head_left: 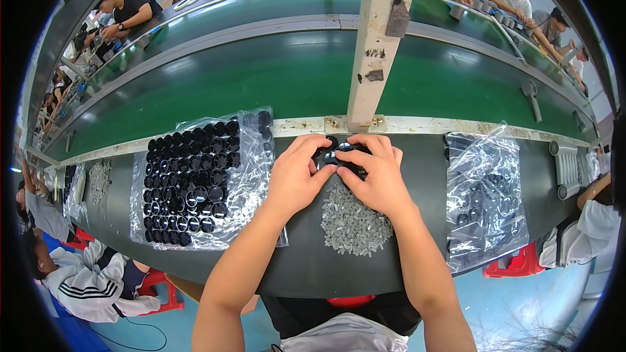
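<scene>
My left hand [294, 175] and my right hand [378, 177] meet near the table's far edge. Their fingers are closed around a small glossy black round cap [331, 157], thumbs at its near side. A few more black caps lie right beside the fingertips, partly covered by them; whether one of the small grey pieces is pinched there I cannot make out. Just below my right hand is a heap of small grey rectangular pieces [355, 225]. To the left, rows of black round caps [189, 182] lie on a clear plastic bag [251, 215].
Another clear bag [486, 195] with black caps inside lies on the right of the dark table [297, 267]. Beyond stands a cream post [378, 45] before a green conveyor belt [261, 78]. Grey cylindrical parts [566, 169] sit far right. Several people work around.
</scene>
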Demonstrator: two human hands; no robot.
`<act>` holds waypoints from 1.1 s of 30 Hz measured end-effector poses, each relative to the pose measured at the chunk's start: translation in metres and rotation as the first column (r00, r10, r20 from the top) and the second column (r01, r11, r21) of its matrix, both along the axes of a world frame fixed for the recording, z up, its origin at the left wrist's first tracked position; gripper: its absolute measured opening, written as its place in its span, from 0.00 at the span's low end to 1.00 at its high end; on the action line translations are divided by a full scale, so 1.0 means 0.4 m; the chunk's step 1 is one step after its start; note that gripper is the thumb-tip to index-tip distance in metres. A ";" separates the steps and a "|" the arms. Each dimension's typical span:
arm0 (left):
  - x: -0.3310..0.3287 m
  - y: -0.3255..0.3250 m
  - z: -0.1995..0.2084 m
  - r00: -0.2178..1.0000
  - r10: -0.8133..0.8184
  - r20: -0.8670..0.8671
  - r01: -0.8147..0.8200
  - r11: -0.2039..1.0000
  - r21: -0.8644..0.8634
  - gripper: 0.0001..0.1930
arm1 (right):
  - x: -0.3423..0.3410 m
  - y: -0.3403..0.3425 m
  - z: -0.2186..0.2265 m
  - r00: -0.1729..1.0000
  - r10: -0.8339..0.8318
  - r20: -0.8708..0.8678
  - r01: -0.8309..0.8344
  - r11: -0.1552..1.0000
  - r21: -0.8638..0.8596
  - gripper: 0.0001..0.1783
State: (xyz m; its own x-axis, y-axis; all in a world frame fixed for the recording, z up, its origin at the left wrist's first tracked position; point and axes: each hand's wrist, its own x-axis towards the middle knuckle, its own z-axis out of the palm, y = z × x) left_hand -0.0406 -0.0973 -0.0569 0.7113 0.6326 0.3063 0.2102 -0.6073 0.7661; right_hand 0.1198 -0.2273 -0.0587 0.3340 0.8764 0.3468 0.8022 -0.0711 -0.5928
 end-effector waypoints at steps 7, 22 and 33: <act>0.000 0.002 -0.002 1.000 -0.004 0.006 0.004 1.000 -0.001 0.24 | 0.010 -0.008 0.011 0.999 0.029 -0.023 -0.029 0.999 -0.015 0.22; -0.003 -0.008 0.017 0.999 -0.022 -0.031 0.023 1.000 0.011 0.28 | 0.040 -0.015 0.018 0.989 0.057 -0.134 -0.062 0.998 -0.031 0.28; -0.004 -0.003 0.013 0.997 -0.065 -0.047 0.067 0.997 0.031 0.26 | 0.036 -0.006 -0.008 0.998 0.014 -0.057 -0.014 1.000 0.005 0.24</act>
State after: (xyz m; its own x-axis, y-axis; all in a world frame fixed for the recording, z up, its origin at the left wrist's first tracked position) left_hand -0.0424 -0.0987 -0.0515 0.7649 0.5739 0.2925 0.2030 -0.6456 0.7362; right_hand 0.1344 -0.2296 -0.0618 0.3412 0.8794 0.3319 0.7682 -0.0573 -0.6377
